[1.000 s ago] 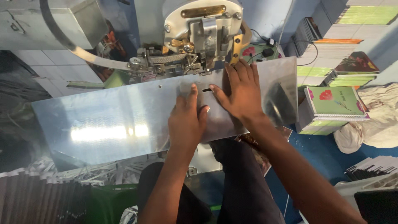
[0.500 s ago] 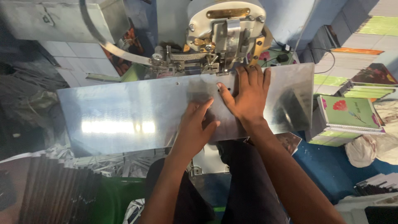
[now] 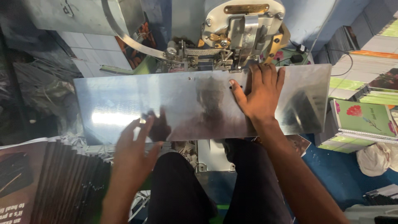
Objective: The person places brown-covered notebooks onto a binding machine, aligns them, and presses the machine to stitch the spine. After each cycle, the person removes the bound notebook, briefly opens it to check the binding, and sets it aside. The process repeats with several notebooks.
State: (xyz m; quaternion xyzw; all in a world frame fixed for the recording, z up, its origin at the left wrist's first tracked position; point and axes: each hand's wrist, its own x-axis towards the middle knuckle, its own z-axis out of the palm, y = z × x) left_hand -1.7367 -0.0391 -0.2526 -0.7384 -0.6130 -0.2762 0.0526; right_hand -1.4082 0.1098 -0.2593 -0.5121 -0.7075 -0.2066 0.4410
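Right hand spread flat on plate, near machine head. Left hand open, empty, blurred, nearer stacked covers lying left. Plate's long axis left-right.

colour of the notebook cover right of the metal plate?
Green notebook cover with a red flower, clearest in the head view.

The flat polished metal work plate lies before the cream-and-steel stitching machine head. A fanned stack of dark-covered booklets sits lower left; 1 pile of green-covered books stands right.
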